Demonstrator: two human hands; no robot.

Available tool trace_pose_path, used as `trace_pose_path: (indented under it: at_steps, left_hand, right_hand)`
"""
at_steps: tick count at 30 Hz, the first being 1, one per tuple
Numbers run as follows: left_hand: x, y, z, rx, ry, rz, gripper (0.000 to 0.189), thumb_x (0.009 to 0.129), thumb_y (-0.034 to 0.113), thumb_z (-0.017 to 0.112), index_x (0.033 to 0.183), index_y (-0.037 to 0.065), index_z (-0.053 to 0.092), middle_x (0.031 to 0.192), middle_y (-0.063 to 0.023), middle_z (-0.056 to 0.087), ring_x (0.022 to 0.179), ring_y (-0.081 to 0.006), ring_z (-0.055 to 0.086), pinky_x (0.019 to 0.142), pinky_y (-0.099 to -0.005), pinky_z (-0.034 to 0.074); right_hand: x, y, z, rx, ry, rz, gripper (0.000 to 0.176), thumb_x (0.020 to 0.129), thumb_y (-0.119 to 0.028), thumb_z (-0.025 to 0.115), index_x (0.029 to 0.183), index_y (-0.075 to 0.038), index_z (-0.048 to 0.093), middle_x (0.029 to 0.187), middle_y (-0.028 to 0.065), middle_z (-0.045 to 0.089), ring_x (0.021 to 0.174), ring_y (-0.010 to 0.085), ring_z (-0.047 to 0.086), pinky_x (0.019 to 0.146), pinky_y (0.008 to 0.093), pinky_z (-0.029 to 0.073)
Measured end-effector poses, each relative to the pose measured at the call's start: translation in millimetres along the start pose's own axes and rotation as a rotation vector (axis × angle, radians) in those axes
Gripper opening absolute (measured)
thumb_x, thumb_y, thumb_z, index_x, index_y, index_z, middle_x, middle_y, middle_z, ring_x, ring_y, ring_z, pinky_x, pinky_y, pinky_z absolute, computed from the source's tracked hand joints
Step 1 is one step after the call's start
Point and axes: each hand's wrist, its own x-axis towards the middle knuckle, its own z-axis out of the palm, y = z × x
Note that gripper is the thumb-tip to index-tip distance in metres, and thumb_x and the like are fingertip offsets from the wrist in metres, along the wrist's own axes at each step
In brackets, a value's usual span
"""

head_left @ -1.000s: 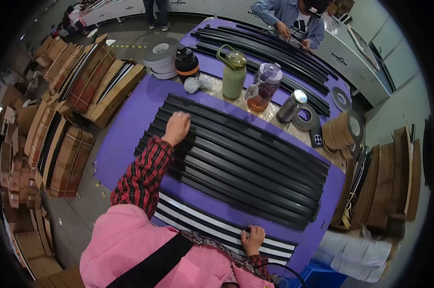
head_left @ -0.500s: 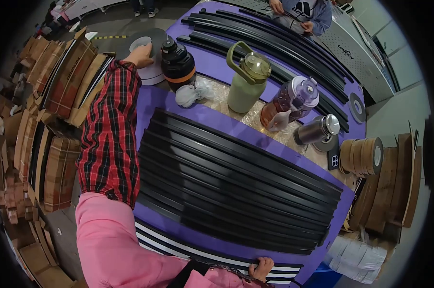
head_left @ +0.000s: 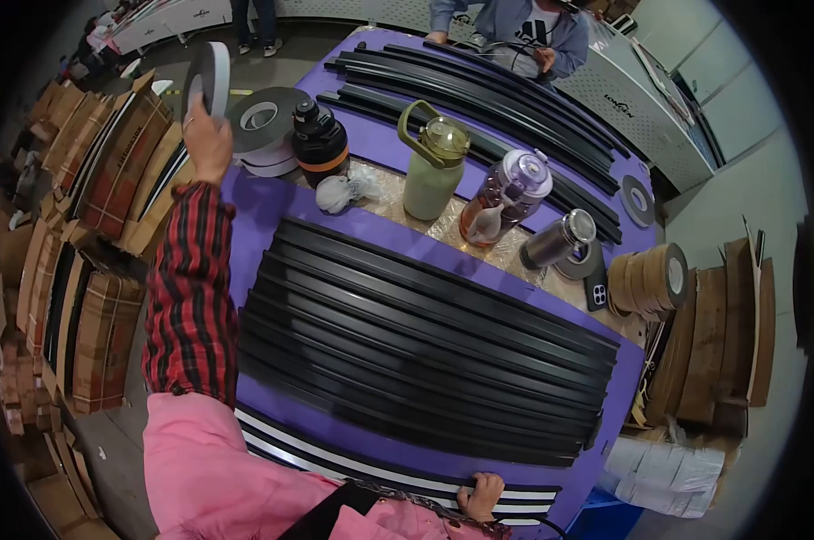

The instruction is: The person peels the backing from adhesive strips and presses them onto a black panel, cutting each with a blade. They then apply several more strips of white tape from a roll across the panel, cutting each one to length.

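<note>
So the pale perforated panel [head_left: 596, 83] on the far right side of the purple table pretty clearly says LONGEN in dark caps, and the long pale panel [head_left: 168, 24] up top left has what looks like the same word, just tiny. The person across the table has a white shirt [head_left: 526, 59] with a black three-bar Adidas-style logo. There's also printing running up a cardboard box [head_left: 114, 175] at left, but it's too small to read tbh.
</note>
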Motion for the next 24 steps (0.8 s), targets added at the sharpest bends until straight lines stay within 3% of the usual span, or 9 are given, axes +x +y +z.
trace_pose_path:
  at_steps: [1, 6, 9, 11, 12, 14, 17, 20, 24]
  left_hand:
    - [-9, 22, -29, -0.08, 0.087, 0.045, 0.051, 0.067, 0.004, 0.058, 0.114, 0.002, 0.039, 0.096, -0.0218, 0.052, 0.088, -0.0346, 0.053, 0.078, -0.0373, 0.041]
    - [-142, 151, -156, -1.148, -0.732, -0.454, 0.042, 0.07, 0.002, 0.061, 0.109, -0.001, 0.044, 0.105, -0.0042, 0.05, 0.096, -0.0108, 0.044, 0.084, -0.0245, 0.034]
    - [-224, 225, -200, -1.22, -0.834, -0.223, 0.037, 0.068, -0.001, 0.061, 0.103, 0.002, 0.05, 0.095, -0.0087, 0.046, 0.089, -0.0203, 0.046, 0.079, -0.0268, 0.036]
    - [-257, 268, -232, -1.402, -0.81, -0.336, 0.035, 0.067, -0.003, 0.06, 0.101, 0.003, 0.052, 0.094, -0.0088, 0.046, 0.089, -0.0207, 0.046, 0.078, -0.0272, 0.036]
    - [-270, 279, -245, -1.351, -0.789, -0.177, 0.043, 0.062, -0.006, 0.06, 0.103, 0.004, 0.052, 0.092, -0.0086, 0.046, 0.088, -0.0227, 0.046, 0.077, -0.0288, 0.037]
    - [-285, 283, -263, -1.228, -0.716, 0.314, 0.054, 0.056, -0.007, 0.06, 0.108, 0.006, 0.051, 0.092, -0.0089, 0.046, 0.087, -0.0251, 0.046, 0.077, -0.0304, 0.038]
    - [-302, 283, -283, -1.177, -0.864, 0.374, 0.058, 0.055, -0.005, 0.061, 0.11, 0.008, 0.05, 0.097, -0.0107, 0.047, 0.089, -0.0277, 0.046, 0.077, -0.0344, 0.038]
    - [-310, 270, -292, -1.095, -1.163, 0.621, 0.04, 0.066, 0.003, 0.061, 0.105, 0.005, 0.05, 0.105, -0.0139, 0.047, 0.095, -0.0292, 0.046, 0.079, -0.0346, 0.04]
    - [-300, 279, -312, -1.265, -1.148, 0.08, 0.013, 0.078, 0.005, 0.053, 0.089, 0.0, 0.057, 0.077, -0.0101, 0.056, 0.067, -0.0153, 0.055, 0.062, -0.0227, 0.043]
  right_hand:
    - [2, -4, -3, -0.007, -0.001, 0.014, 0.033, 0.061, -0.031, 0.053, 0.083, -0.007, 0.048, 0.082, 0.0113, 0.045, 0.081, 0.0297, 0.042, 0.073, 0.0409, 0.032]
    - [31, -35, -26, 0.122, -0.016, -0.095, 0.03, 0.059, -0.016, 0.06, 0.085, -0.004, 0.051, 0.084, 0.0114, 0.049, 0.081, 0.0291, 0.045, 0.071, 0.0377, 0.035]
    - [71, -101, -59, 0.888, 0.062, 0.093, 0.028, 0.076, -0.015, 0.051, 0.101, 0.0, 0.052, 0.099, 0.0109, 0.054, 0.092, 0.0222, 0.051, 0.083, 0.0312, 0.038]
    - [99, -133, -80, 1.721, 0.074, 0.276, 0.056, 0.084, -0.045, 0.037, 0.115, 0.001, 0.042, 0.112, 0.0126, 0.049, 0.103, 0.0207, 0.047, 0.09, 0.0316, 0.034]
    - [102, -138, -97, 1.924, 0.073, 0.169, 0.062, 0.082, -0.051, 0.036, 0.116, 0.0, 0.04, 0.113, 0.0121, 0.048, 0.105, 0.0217, 0.045, 0.091, 0.0319, 0.033]
    - [94, -140, -125, 2.176, 0.168, 0.09, 0.072, 0.076, -0.06, 0.038, 0.117, -0.001, 0.038, 0.112, 0.0113, 0.048, 0.107, 0.0242, 0.043, 0.091, 0.0327, 0.033]
    - [66, -125, -125, 2.344, 0.137, 0.139, 0.059, 0.078, -0.045, 0.051, 0.115, -0.001, 0.037, 0.107, 0.0117, 0.05, 0.104, 0.0242, 0.045, 0.088, 0.0342, 0.037]
    - [32, -123, -121, 1.621, 0.314, 0.123, 0.051, 0.069, -0.017, 0.062, 0.11, 0.001, 0.038, 0.097, 0.0125, 0.051, 0.095, 0.0213, 0.05, 0.083, 0.0316, 0.04]
    - [1, -119, -108, 0.738, 0.42, 0.093, 0.062, 0.055, -0.022, 0.073, 0.1, 0.004, 0.039, 0.092, 0.017, 0.05, 0.084, 0.0273, 0.05, 0.076, 0.0364, 0.04]
